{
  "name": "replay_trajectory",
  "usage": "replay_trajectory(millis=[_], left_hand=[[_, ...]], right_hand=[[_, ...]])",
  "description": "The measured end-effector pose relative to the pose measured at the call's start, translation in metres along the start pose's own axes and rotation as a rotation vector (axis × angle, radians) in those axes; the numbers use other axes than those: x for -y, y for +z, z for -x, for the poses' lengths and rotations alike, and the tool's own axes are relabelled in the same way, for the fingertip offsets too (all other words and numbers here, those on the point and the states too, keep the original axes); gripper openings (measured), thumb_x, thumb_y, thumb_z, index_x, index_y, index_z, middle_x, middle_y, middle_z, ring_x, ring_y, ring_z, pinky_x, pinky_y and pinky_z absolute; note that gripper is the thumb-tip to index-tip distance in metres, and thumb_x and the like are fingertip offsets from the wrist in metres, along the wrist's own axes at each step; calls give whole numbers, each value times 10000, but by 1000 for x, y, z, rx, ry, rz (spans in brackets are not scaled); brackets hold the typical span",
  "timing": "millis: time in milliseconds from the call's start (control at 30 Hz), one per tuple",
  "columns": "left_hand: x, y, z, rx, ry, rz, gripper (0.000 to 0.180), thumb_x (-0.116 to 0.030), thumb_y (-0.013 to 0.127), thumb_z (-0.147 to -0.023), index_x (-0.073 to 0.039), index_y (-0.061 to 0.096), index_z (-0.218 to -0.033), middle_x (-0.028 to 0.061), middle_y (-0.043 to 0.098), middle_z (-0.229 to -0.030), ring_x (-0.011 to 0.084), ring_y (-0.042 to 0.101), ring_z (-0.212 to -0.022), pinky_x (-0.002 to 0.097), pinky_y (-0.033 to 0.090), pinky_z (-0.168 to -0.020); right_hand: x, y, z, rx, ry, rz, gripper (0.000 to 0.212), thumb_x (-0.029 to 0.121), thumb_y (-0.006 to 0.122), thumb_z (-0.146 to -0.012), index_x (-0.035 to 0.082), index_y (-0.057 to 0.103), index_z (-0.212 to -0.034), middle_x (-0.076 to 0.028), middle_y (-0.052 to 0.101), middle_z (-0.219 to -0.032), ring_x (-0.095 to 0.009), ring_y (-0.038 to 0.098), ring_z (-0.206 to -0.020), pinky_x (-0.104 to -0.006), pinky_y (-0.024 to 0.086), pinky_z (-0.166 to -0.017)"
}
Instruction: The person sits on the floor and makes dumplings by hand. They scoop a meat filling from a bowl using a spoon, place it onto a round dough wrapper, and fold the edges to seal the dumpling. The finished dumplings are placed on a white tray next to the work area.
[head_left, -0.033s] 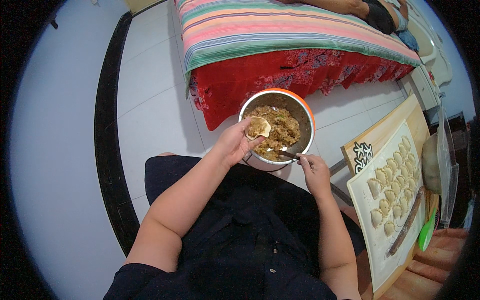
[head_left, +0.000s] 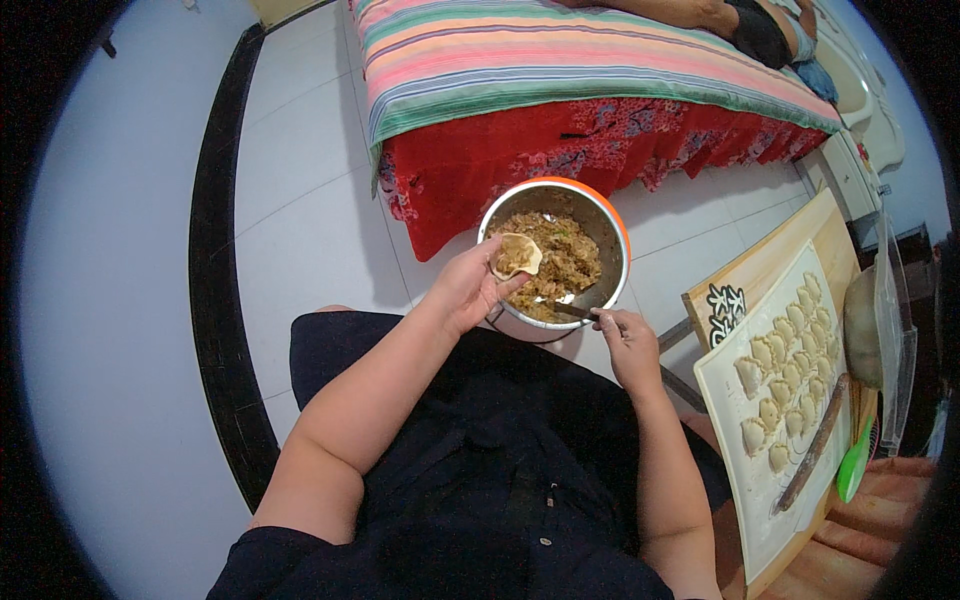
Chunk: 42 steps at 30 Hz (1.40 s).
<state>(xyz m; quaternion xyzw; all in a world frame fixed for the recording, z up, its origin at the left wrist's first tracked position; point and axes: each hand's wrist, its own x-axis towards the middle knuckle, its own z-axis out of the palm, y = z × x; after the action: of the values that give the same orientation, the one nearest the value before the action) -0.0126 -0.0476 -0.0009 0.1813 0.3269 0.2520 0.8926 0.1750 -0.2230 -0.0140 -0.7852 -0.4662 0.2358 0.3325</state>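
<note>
My left hand [head_left: 470, 288] cups a round dumpling wrapper [head_left: 530, 262] at the left rim of a metal pot [head_left: 618, 275]. A dab of brown filling lies in the wrapper. Below it, the pot holds a mass of minced filling [head_left: 565, 250] with green bits. My right hand [head_left: 628, 342], closed, pinches the dark handle of a slim utensil [head_left: 574, 312] at the pot's near right rim. The utensil's far end reaches into the filling, so its shape is partly hidden. Several folded dumplings [head_left: 790, 375] sit in rows on a white board [head_left: 730, 400] to my right.
A dark rolling pin [head_left: 815, 445] lies on the white board, which rests on a wooden table [head_left: 685, 300]. Beside it are a green-handled tool [head_left: 853, 470] and a metal bowl [head_left: 862, 325]. Beyond the pot stands a bed [head_left: 600, 60] with a striped cover; a person's legs [head_left: 680, 14] rest there.
The utensil in my right hand has shifted very slightly at the pot's rim. My left hand and the wrapper look the same.
</note>
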Motion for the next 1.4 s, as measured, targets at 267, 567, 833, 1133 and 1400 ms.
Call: replay_trajectory(millis=[267,567,833,1133,1400], left_hand=[[1,-1,-1,-20,12,-27,340,-234,345,-987,-6,417,-1228,134,543,-1167,219,578,-1025,340,550,-802],[1,-10,-5,-1,32,-49,347,-245,340,-987,-14,423,-1231,113,546,-1162,221,572,-1039,363,535,-829],[12,-2,-1,-42,-86,-48,372,-269,321,-991,-17,390,-1256,145,534,-1183,248,585,-1042,379,560,-819],[14,7,1,52,-139,-50,401,-304,313,-992,-26,365,-1276,151,521,-1205,245,594,-1038,354,577,-786],[13,6,1,36,-138,-50,392,-296,307,-994,-26,364,-1273,145,520,-1196,231,589,-1044,346,579,-780]], right_hand=[[-5,-1,-4,85,501,-729,335,293,441,-934,23,614,-1030,-56,650,-864,-126,556,-766,-292,428,-675],[-12,-11,-1,-56,657,-1073,327,297,430,-947,50,589,-1089,-33,646,-866,-112,531,-794,-260,406,-693],[34,-23,15,-194,274,-951,349,277,434,-964,12,578,-1140,-66,632,-929,-125,546,-825,-247,422,-694],[37,-18,28,-155,-173,-537,348,268,501,-947,-29,594,-1102,-115,628,-967,-149,561,-865,-252,439,-729],[44,-26,31,-168,-192,-543,263,198,533,-927,-4,619,-1073,-119,630,-989,-180,579,-912,-288,456,-783]])
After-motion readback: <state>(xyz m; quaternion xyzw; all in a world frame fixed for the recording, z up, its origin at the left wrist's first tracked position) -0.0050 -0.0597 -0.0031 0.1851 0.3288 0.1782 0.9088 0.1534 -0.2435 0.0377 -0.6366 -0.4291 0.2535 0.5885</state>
